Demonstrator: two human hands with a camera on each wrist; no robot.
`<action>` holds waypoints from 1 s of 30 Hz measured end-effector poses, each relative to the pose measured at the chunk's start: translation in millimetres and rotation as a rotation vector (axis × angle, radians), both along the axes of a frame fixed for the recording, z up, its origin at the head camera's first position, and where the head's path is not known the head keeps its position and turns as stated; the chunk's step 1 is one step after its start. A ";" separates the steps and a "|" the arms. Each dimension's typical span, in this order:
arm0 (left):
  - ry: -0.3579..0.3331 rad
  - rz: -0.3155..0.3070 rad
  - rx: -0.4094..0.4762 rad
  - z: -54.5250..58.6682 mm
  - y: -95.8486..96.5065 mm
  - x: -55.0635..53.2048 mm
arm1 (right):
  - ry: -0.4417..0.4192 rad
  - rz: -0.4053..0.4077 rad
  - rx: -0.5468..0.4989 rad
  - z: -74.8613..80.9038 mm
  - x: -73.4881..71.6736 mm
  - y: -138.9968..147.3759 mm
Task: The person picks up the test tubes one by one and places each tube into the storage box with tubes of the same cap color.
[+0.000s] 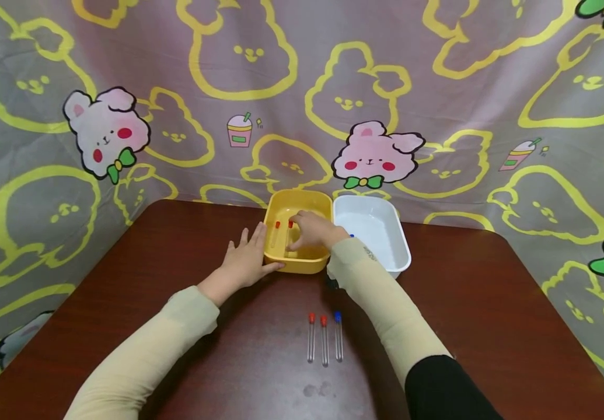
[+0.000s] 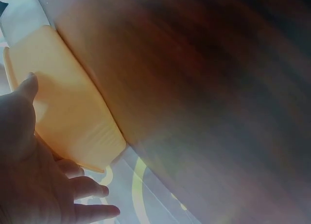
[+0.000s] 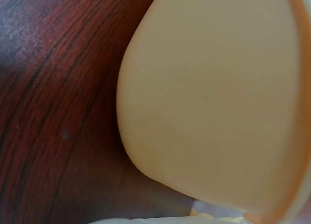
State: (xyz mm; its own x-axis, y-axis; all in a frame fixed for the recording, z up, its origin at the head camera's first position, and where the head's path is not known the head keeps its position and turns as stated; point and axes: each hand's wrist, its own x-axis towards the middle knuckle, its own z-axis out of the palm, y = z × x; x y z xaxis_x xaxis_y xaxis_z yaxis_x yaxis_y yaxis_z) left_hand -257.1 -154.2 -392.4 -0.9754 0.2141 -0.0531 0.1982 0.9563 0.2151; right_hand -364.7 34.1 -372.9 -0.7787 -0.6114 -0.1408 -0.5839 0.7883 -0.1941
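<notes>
Right now, my left hand (image 1: 246, 261) flat against yellow tub (image 1: 302, 205), right hand (image 1: 313, 230) inside (grip unclear), red-capped tubes (image 1: 280, 232) beneath.

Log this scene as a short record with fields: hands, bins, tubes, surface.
left hand: fingers straight, resting against the yellow bin at its near left side
right hand: reaching into the yellow bin; grip hidden
red-capped tubes in bin: two
white bin: right of the yellow one, touching it
tubes on table: three, two red-capped, one blue-capped
surface: dark wooden table
</notes>
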 end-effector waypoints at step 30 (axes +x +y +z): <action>0.006 -0.001 -0.018 0.1 1.1 -0.2 | -0.024 -0.048 0.023 -16.5 -9.3 -16.2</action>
State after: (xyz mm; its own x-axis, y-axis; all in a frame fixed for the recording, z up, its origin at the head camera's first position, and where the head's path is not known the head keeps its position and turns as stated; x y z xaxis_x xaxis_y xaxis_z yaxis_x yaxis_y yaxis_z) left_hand -257.3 -153.1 -392.3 -0.9754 0.2142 -0.0514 0.2004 0.9598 0.1967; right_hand -374.0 17.9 -389.4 -0.8032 -0.5699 -0.1736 -0.5407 0.8197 -0.1891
